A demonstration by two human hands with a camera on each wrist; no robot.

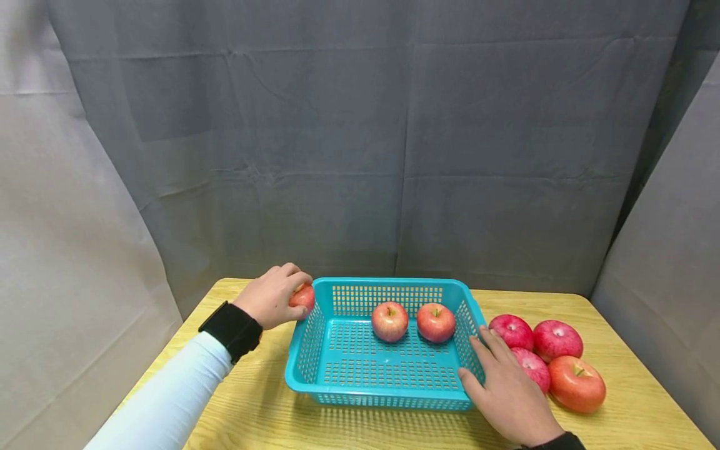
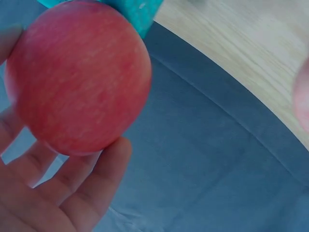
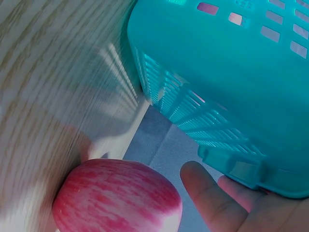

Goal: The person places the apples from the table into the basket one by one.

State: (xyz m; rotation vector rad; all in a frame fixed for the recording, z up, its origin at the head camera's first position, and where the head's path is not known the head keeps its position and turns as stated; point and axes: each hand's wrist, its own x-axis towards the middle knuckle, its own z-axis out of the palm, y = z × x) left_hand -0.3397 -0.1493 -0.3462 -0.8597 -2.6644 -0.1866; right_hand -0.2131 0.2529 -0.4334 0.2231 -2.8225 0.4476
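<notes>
My left hand (image 1: 275, 297) grips a red apple (image 1: 302, 300) beside the upper left corner of a turquoise plastic basket (image 1: 382, 398). In the left wrist view, the fingers (image 2: 108, 174) curl round the apple's underside, and the basket's edge shows behind it. Two apples sit inside the basket: one near the middle (image 1: 389, 322), the other to its right (image 1: 435, 323). My right hand (image 1: 509, 390) rests on the basket's right rim with fairly straight fingers; from the right wrist, part of it is hidden behind the rim.
To the right of the basket, several apples lie grouped on the wooden table (image 1: 647, 400): pinkish-red ones (image 1: 558, 340) and a larger orange-red one (image 1: 577, 384). A grey cloth (image 1: 360, 156) hangs behind the table, with paler cloth at both sides.
</notes>
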